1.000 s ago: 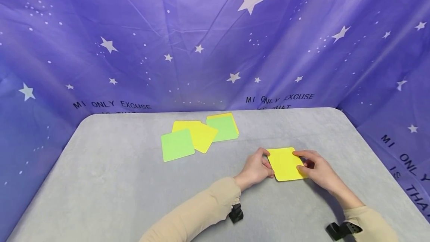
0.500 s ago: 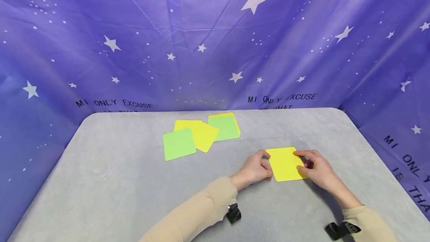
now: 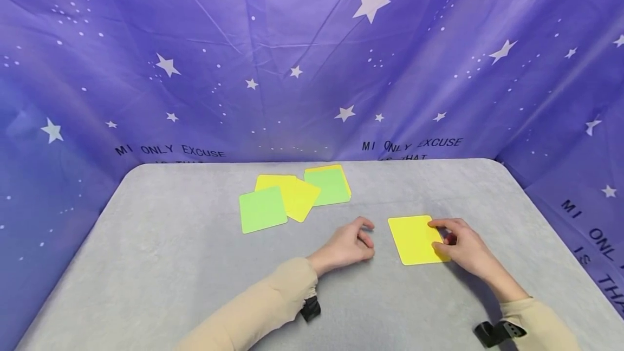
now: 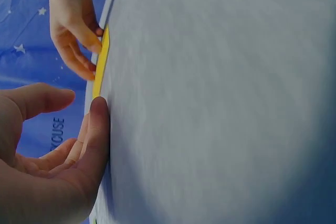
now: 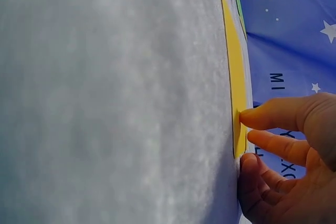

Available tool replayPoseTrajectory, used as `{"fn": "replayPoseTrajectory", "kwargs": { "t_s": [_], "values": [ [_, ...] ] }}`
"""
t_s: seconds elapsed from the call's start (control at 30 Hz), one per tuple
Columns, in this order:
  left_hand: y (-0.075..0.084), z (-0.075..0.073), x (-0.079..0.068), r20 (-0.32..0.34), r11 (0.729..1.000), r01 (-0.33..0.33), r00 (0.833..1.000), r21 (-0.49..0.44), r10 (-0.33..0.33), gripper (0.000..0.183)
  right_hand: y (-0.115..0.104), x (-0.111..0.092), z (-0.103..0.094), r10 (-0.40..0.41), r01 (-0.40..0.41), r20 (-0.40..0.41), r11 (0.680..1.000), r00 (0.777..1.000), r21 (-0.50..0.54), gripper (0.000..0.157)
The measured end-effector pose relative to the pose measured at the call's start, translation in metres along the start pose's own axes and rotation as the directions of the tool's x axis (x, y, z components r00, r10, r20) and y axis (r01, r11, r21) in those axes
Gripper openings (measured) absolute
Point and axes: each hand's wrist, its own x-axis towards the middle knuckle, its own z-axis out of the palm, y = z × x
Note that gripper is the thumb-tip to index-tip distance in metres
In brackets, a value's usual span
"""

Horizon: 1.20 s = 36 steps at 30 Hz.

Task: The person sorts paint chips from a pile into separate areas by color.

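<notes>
A square yellow card lies on the grey table, right of centre. My right hand holds it at its right side, with thumb and index finger on the card near that edge. The right wrist view shows the thumb on the yellow card and the other fingers curled by its near end. My left hand is off to the left of the card, a gap between them, its fingers loosely bent around nothing. In the left wrist view its thumb and fingers stand apart.
Toward the back, a green card overlaps yellow cards. Beside them, another green card lies over yellow at the back. A purple star-printed curtain hangs behind the table and along its sides.
My left hand has let go of the yellow card's left edge and moved left, away from it. The right hand stays at the card's right side. The view has shifted slightly.
</notes>
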Motion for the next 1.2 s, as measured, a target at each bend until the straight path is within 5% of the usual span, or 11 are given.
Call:
{"fn": "replayPoseTrajectory", "kwargs": {
  "t_s": [0.37, 0.73, 1.2],
  "values": [
    [-0.008, -0.028, -0.003, -0.064, 0.999, -0.04, 0.997, -0.02, 0.039, 0.046, -0.023, 0.012, 0.012, -0.069, 0.078, -0.116, 0.994, 0.991, 0.076, 0.042],
    [-0.016, -0.047, -0.005, -0.142, 0.996, -0.044, 0.989, -0.082, 0.032, 0.046, -0.054, 0.035, 0.034, -0.144, 0.155, -0.068, 0.968, 0.987, 0.198, 0.041],
    [-0.037, -0.101, -0.05, -0.272, 0.982, -0.034, 0.962, -0.185, -0.018, 0.049, -0.084, 0.056, 0.059, -0.171, 0.162, 0.006, 0.948, 0.985, 0.274, 0.038]
  ]
}}
